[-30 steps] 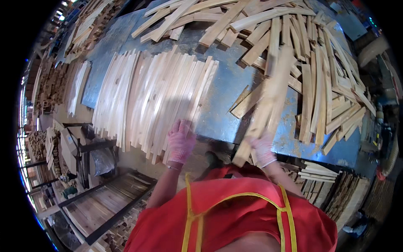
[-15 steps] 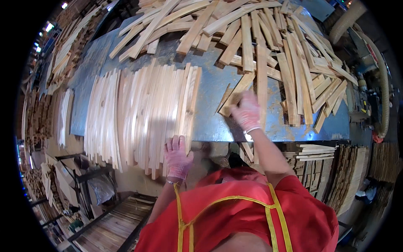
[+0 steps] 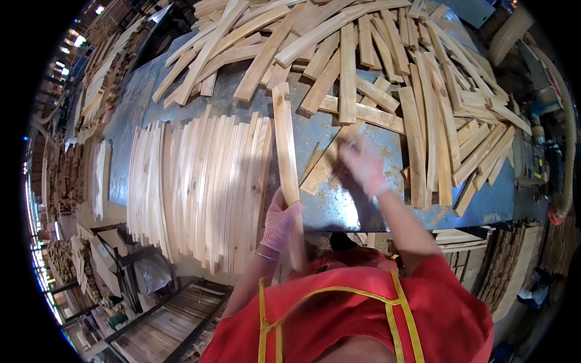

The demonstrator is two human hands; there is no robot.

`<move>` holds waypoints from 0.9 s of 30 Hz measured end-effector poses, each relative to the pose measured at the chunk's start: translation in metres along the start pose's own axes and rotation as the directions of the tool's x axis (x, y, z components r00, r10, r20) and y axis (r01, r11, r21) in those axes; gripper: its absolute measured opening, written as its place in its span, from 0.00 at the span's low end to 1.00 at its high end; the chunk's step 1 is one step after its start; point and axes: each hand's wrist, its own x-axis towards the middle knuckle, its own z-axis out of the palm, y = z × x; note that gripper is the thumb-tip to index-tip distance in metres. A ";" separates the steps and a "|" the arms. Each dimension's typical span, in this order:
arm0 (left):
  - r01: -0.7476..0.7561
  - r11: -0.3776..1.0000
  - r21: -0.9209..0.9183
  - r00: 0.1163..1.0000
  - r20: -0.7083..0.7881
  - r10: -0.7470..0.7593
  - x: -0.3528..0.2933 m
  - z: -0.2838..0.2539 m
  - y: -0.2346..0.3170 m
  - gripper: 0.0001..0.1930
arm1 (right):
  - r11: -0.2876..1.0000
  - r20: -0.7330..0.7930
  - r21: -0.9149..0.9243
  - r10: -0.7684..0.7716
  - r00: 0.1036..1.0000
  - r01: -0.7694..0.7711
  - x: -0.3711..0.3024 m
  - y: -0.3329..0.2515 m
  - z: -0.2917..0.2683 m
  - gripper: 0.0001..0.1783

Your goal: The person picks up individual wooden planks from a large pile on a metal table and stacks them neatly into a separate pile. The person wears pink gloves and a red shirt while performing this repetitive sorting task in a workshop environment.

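Observation:
My left hand, in a pinkish work glove, is wrapped round the lower part of a long wooden slat. That slat points away from me, just right of a row of slats laid side by side. My right hand, gloved too, hovers over or touches a shorter board lying slanted on the blue table; motion smears its fingers. A thin wood sliver lies to the left of that board.
A loose heap of boards spreads over the far and right parts of the table. Stacked wood stands below the table at the right. A dark metal rack holds planks at lower left. A ribbed hose hangs at far right.
A long slat from beside my right hand is now in my left hand, next to the row. My left hand has left the row's near end and moved right. My right hand remains near the slanted board.

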 end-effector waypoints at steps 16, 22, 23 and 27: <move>-0.173 0.208 0.963 0.852 0.040 0.523 -0.012 0.000 0.025 0.43 | 0.403 0.510 0.799 -0.059 0.858 -0.447 -0.083 0.052 -0.006 0.44; 0.017 0.857 0.515 1.000 0.004 -0.022 -0.001 0.032 0.019 0.40 | 0.960 0.808 0.186 -0.271 0.522 0.210 -0.124 0.066 0.068 0.39; -0.038 0.836 0.547 0.998 -0.017 0.057 -0.003 0.021 0.011 0.38 | 0.927 0.573 0.146 -0.364 0.735 0.345 -0.112 0.057 0.069 0.34; -0.105 0.821 0.561 0.993 0.020 0.114 -0.022 -0.013 -0.007 0.32 | 0.482 0.241 -0.561 -0.683 0.690 0.673 -0.033 0.025 0.065 0.28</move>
